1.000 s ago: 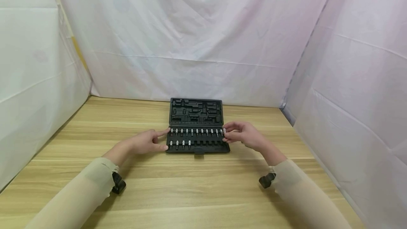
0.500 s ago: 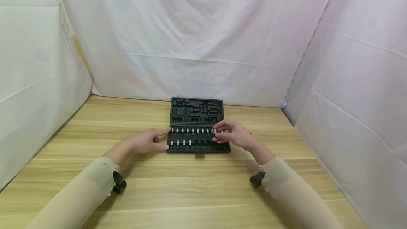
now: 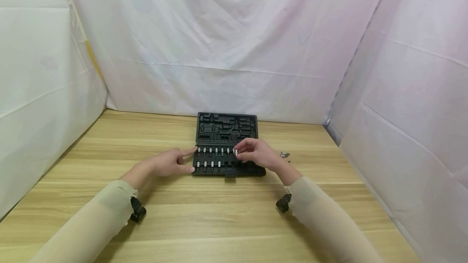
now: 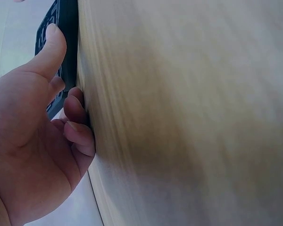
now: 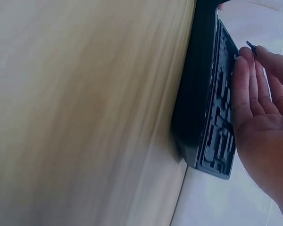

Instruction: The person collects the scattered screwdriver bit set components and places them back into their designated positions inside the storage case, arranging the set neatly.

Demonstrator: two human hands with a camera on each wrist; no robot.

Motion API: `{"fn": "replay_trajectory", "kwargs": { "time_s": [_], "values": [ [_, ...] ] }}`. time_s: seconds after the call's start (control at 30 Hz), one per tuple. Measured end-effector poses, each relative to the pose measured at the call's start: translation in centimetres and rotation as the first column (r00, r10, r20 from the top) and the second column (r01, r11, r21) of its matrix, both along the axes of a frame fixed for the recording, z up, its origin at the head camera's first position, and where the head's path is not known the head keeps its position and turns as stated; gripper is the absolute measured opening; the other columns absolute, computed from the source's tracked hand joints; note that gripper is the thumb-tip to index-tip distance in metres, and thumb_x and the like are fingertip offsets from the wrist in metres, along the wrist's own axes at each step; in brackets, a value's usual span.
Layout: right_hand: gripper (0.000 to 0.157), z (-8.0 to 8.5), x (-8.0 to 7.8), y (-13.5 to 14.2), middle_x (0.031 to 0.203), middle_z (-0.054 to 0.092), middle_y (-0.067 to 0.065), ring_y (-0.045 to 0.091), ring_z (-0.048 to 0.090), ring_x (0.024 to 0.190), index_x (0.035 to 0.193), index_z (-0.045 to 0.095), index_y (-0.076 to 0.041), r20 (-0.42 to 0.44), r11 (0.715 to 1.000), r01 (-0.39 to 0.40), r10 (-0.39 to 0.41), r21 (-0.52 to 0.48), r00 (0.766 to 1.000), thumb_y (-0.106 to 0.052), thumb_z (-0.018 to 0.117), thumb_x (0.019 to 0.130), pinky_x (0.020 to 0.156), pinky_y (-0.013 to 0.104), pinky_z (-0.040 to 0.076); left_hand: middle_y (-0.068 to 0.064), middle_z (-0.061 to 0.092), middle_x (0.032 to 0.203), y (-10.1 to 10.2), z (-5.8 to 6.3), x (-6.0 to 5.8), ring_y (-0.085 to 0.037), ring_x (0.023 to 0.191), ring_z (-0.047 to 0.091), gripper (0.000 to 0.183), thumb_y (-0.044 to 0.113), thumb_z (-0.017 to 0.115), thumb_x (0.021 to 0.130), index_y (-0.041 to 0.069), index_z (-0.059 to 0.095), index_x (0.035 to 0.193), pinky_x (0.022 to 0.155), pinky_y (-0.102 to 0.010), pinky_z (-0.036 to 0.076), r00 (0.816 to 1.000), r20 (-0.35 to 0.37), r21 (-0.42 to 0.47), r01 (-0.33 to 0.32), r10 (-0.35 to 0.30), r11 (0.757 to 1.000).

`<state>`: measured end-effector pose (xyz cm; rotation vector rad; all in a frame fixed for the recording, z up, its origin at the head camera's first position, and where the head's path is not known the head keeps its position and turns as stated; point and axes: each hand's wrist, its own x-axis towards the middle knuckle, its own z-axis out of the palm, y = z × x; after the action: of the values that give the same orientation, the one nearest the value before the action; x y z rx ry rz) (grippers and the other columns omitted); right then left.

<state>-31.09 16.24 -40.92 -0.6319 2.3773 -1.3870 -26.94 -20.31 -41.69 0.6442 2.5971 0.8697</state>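
A black socket-bit case [image 3: 249, 171] lies unfolded on the wooden table, its moulded lid [image 3: 226, 127] toward the back. Silver-topped bit sockets [image 3: 210, 151] stand in a back row, with several more in the front row's left part. My left hand [image 3: 166, 163] rests at the case's left end, index finger and thumb stretched apart against its edge. Over the back row, my right hand [image 3: 260, 154] pinches a bit socket [image 3: 236, 153] between thumb and fingertips. Its dark tip [image 5: 250, 46] pokes out past the fingers in the right wrist view. The hand hides slots at the case's right.
Loose bit sockets [image 3: 284, 154] lie on the table right of the case, beside my right wrist. A latch tab [image 3: 230, 176] juts from the case's front edge. White cloth walls [image 3: 226, 88] stand behind and on both sides of the table.
My right hand has moved left along the back row, which now holds fewer bit sockets at its right. Loose ones now show on the table to the right. The left hand stays put.
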Motion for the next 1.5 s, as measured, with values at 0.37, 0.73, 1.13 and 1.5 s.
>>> {"fn": "replay_trajectory", "kwargs": {
  "time_s": [0.37, 0.73, 1.13, 1.5],
  "values": [
    [0.023, -0.3, -0.4, -2.6, 0.115, 0.078, 0.003, 0.015, 0.071, 0.100, 0.124, 0.078, -0.012, -0.068, 0.990, -0.030, 0.040, 0.137, 0.997, -0.021, 0.080, 0.103, 0.086, 0.035, 0.057, -0.006, 0.059, 0.088, 0.1, -0.1, -0.1, -0.017, 0.074, 0.047, 0.087, 0.044, 0.076, 0.104, 0.016, 0.032, 0.174, 0.071, -0.033, 0.045, 1.000, -0.001, -0.011, -0.008, 0.008, 1.000],
    [0.015, -1.0, -0.8, -3.9, 0.113, 0.076, 0.000, 0.013, 0.069, 0.099, 0.116, 0.081, -0.018, -0.125, 0.968, -0.026, 0.059, 0.248, 0.990, -0.017, 0.082, 0.101, 0.090, 0.037, 0.058, -0.007, 0.058, 0.093, 0.0, -0.4, -0.1, -0.018, 0.078, 0.048, 0.088, 0.047, 0.075, 0.104, 0.018, 0.032, 0.174, 0.074, -0.035, 0.045, 1.000, -0.009, -0.021, -0.011, 0.011, 1.000],
    [0.014, -1.0, -0.8, -3.3, 0.108, 0.077, -0.001, 0.013, 0.069, 0.096, 0.113, 0.083, -0.019, -0.064, 0.959, -0.070, 0.091, 0.275, 0.994, -0.024, 0.085, 0.099, 0.085, 0.035, 0.057, -0.008, 0.058, 0.099, 0.0, 0.0, 0.0, -0.019, 0.084, 0.050, 0.087, 0.047, 0.075, 0.104, 0.018, 0.032, 0.174, 0.079, -0.036, 0.045, 1.000, -0.021, -0.038, -0.016, 0.016, 0.999],
    [0.017, -0.9, -0.7, -3.4, 0.109, 0.075, -0.001, 0.015, 0.067, 0.096, 0.114, 0.083, -0.020, -0.054, 0.951, -0.088, 0.108, 0.296, 0.993, -0.026, 0.085, 0.099, 0.083, 0.035, 0.055, -0.006, 0.057, 0.089, 0.0, -0.2, -0.1, -0.017, 0.075, 0.047, 0.087, 0.045, 0.075, 0.104, 0.016, 0.032, 0.174, 0.073, -0.034, 0.044, 1.000, -0.016, -0.027, -0.008, 0.007, 1.000]
  ]
}}
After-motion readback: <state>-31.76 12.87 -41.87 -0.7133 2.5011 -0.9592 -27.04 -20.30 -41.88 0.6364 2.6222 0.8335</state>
